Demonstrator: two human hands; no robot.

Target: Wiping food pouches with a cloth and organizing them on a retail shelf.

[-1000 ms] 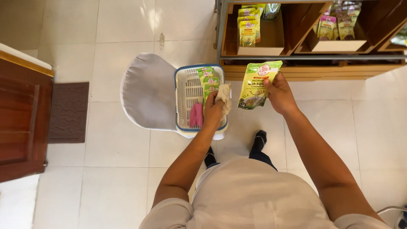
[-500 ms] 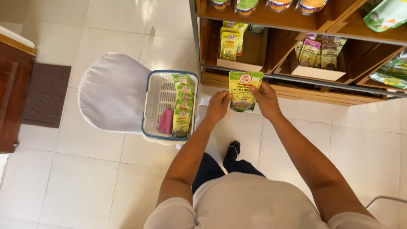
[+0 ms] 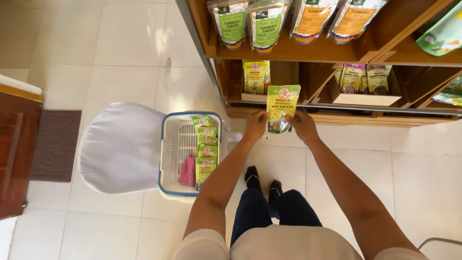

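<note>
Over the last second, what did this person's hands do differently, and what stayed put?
The left hand left the basket and joined the right hand on the green pouch, now held upright in both hands, nearer the wooden shelf. The basket stays on the white seat, its row of pouches and pink cloth inside.

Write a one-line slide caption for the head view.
Both hands, left hand and right hand, hold a green pouch before a wooden shelf; a white basket of pouches sits alongside.

top shelf pouches (image 3: 266, 21) cropped, pink item (image 3: 187, 171) unclear
</note>
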